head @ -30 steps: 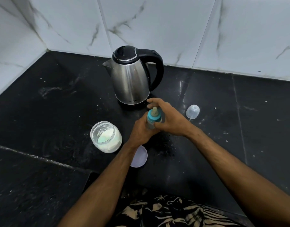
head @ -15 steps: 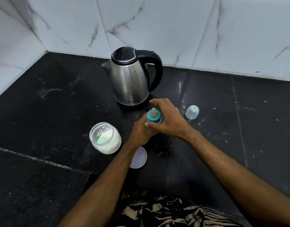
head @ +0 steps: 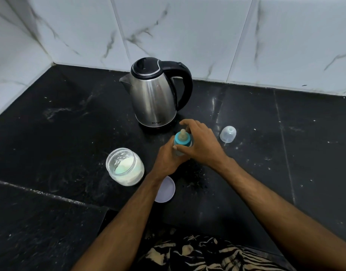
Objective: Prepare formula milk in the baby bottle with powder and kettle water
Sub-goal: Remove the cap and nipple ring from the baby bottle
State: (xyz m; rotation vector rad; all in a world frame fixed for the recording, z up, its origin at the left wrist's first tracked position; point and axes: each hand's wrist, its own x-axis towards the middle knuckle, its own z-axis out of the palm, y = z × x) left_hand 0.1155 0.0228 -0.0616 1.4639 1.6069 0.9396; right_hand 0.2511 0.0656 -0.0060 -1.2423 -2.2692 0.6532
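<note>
Nearest us, our left hand (head: 166,159) gripped the body of the baby bottle (head: 181,147), which stood upright on the counter (head: 51,133). Directly above along that vertical axis, our right hand (head: 201,143) pinched the teal collar (head: 182,141). Beyond stood the kettle (head: 154,94).

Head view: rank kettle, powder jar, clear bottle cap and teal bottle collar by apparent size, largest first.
1. kettle
2. powder jar
3. clear bottle cap and teal bottle collar: about alike; the right hand covers part of the collar, so no ranking.
</note>
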